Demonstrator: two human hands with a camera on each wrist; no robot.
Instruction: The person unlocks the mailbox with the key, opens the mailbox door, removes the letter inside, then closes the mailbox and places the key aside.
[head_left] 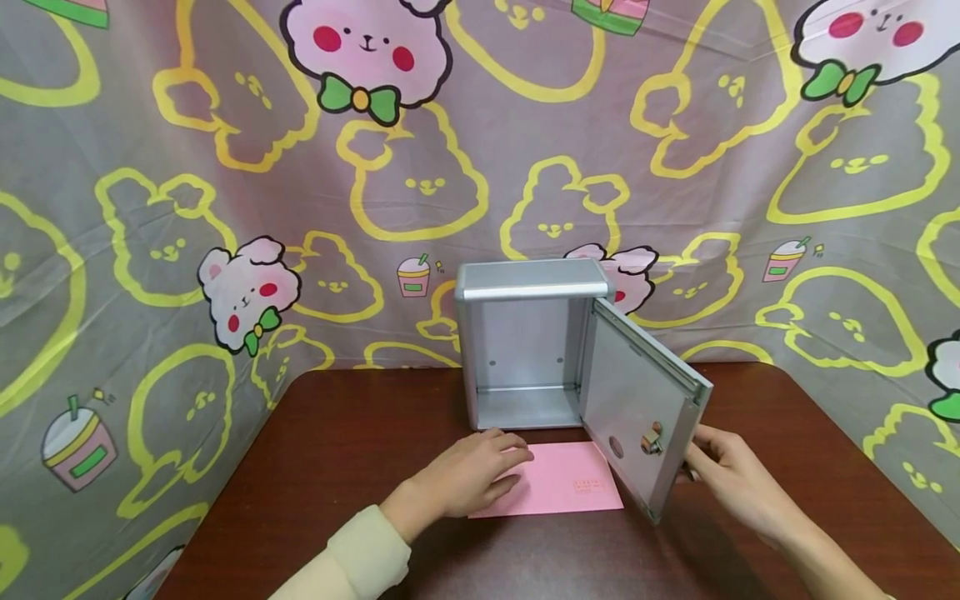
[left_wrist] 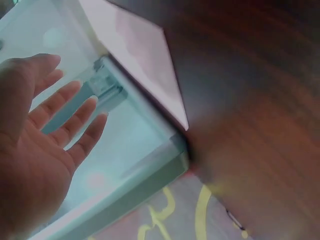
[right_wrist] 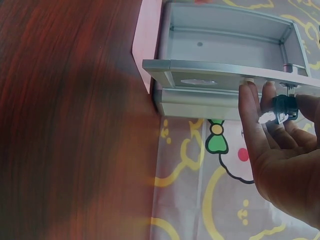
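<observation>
A silver metal box (head_left: 536, 279) with a hinged lockable door (head_left: 630, 383) stands on the table, its door swung out to the right. Its inside shows bare grey walls and a floor. In front lies a flat pink envelope (head_left: 562, 479) with small red print near one corner. Fingers relaxed and apart, my left hand (head_left: 468, 471) is over the envelope's left part; its palm shows bare in the left wrist view. At the door's outer face, my right hand (right_wrist: 285, 160) pinches the black-headed key (right_wrist: 286, 107) at the lock, fingertips right at the door.
The dark red-brown table (head_left: 352, 408) extends to both sides of the box. Behind and around it hangs a grey cloth (head_left: 420, 150) printed with yellow outlines and cartoon animals. On the door's inner face is a brass-coloured lock latch (head_left: 651, 439).
</observation>
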